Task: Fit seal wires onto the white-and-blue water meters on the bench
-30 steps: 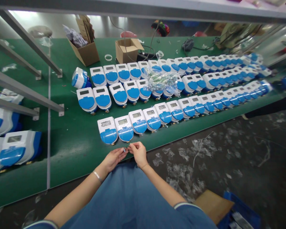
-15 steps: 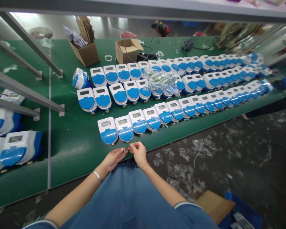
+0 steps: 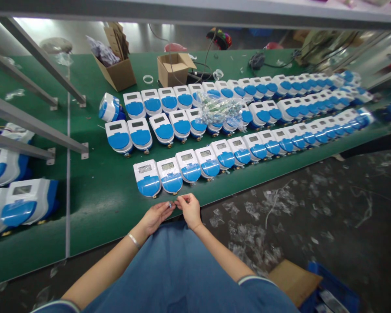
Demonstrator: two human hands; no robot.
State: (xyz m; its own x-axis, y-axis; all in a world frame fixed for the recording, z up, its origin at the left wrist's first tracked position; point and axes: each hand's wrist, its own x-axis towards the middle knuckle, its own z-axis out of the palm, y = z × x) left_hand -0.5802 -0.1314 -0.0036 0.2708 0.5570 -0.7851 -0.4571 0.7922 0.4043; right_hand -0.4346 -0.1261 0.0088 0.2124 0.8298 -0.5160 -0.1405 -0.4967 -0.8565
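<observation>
My left hand [image 3: 156, 216] and my right hand [image 3: 189, 211] meet fingertip to fingertip at the front edge of the green table. Both are closed in a pinch. Something tiny sits between the fingertips, too small to name. Just beyond them stands the front row of white and blue meters with small display windows; the nearest are one meter [image 3: 146, 178] and its neighbour [image 3: 170, 174]. Neither hand touches them. Clear film seems to cover the faces of some front-row meters. A silvery bracelet [image 3: 134, 240] circles my left wrist.
Two more rows of meters [image 3: 164, 129] stand behind, with a clear plastic bag [image 3: 220, 111] lying on them. Cardboard boxes [image 3: 172, 71] are at the back. Metal struts [image 3: 35, 124] rise at left. Plastic scraps [image 3: 254, 234] litter the floor; a blue crate [image 3: 340, 287] is lower right.
</observation>
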